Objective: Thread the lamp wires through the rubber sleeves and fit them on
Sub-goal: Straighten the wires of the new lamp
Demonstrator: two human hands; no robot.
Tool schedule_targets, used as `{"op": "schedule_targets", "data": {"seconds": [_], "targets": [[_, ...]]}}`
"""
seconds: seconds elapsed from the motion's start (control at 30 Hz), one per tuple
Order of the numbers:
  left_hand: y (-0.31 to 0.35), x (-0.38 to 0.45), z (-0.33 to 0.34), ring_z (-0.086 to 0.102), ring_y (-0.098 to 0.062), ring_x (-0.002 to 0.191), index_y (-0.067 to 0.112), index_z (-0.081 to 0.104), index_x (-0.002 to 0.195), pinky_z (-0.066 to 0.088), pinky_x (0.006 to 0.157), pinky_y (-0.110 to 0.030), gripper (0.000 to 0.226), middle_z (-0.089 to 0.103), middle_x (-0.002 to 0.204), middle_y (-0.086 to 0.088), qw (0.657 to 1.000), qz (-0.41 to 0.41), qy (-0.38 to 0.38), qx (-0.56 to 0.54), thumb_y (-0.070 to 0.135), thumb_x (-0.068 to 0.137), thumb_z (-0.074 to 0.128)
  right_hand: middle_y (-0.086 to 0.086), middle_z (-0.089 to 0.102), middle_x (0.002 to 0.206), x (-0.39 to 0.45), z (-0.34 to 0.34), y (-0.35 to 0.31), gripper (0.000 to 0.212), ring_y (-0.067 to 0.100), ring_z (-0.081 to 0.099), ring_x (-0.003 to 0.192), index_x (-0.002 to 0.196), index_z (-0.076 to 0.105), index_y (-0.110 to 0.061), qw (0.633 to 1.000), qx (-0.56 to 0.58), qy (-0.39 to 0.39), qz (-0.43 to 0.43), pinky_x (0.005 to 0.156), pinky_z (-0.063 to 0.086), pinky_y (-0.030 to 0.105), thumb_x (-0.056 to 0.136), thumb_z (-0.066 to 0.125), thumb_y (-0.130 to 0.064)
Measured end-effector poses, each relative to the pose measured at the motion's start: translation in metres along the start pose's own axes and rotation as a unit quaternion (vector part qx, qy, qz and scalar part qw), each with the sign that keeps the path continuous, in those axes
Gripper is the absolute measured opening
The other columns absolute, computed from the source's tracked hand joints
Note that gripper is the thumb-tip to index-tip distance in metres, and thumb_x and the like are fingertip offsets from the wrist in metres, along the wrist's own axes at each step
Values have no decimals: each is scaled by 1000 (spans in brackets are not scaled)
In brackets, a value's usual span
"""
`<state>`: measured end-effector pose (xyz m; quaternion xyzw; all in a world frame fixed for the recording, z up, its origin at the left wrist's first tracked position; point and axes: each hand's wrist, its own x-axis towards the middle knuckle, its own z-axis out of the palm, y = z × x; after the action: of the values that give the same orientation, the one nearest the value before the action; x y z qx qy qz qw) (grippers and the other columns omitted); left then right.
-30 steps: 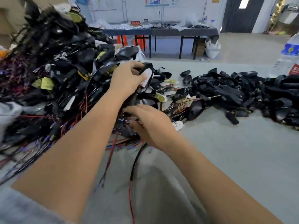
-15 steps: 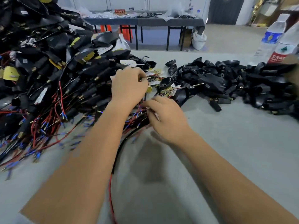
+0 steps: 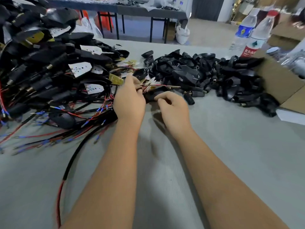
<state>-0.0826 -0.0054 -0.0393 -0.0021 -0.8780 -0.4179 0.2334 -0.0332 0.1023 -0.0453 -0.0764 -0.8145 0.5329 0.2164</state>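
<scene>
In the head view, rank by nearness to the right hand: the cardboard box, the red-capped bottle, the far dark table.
From the right hand:
1. Cardboard box, at the right edge of the bench.
2. Red-capped bottle, beyond the box, upper right.
3. Far dark table, across the room, top.
</scene>
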Motion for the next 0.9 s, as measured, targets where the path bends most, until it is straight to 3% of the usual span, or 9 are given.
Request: {"op": "schedule_targets", "data": {"seconds": [0.07,0.2,0.37,0.43,0.57,0.67,0.77,0.9], "targets": [[-2,1,-2,63,-20,100,22,61,110,42,75,-27,20,71,103,4,1000,3,19,-3,15,92,61,-13,66,75,2,-1,0,24,-3,55,63,80,69,-26,1000,21,6,21,58,40,10,87,54,-9],[4,0,-6,67,-11,90,19,69,96,51,87,-33,16,70,90,10,992,79,19,-98,8,86,65,-9,67,75,3,-2,-3,20,7,59,68,83,72,-20,999,40,-7,22,66,48,25,90,54,-11],[26,-11,-1,66,4,85,36,66,93,54,77,-21,27,71,86,18,976,144,-49,-157,12,82,67,7,59,73,5,-10,-11,18,13,50,54,94,64,-8,953,291,-26,82,51,40,21,100,50,-18],[34,-18,4,67,-2,86,36,65,96,56,76,-31,24,72,86,19,972,165,-53,-157,15,83,63,12,58,79,5,-14,-12,16,17,51,61,97,64,-6,939,333,-23,78,56,42,26,100,51,-15],[36,-22,12,66,-3,94,26,63,113,55,89,-37,42,66,107,15,966,155,-75,-194,-2,81,58,16,68,100,4,-18,-11,19,23,63,87,110,64,-2,929,355,-25,104,77,52,33,100,51,-10],[35,-22,10,62,0,95,20,57,121,55,88,-23,51,48,122,2,959,145,-66,-236,-9,79,57,9,69,97,3,-18,-13,20,16,64,85,103,64,-8,912,387,-53,129,69,53,23,103,45,-14],[31,-18,5,56,-3,100,22,58,114,53,81,-19,44,55,112,1,961,128,-49,-239,-1,76,52,7,70,80,1,-15,-17,25,14,67,70,92,58,-7,889,436,-55,132,59,54,22,106,38,-13],[20,-10,-5,58,5,76,33,59,99,47,69,-20,30,65,84,16,972,68,-107,-199,18,76,47,17,66,84,6,-8,-20,25,21,64,67,91,53,-5,890,445,4,96,67,58,27,106,34,-12]]}}
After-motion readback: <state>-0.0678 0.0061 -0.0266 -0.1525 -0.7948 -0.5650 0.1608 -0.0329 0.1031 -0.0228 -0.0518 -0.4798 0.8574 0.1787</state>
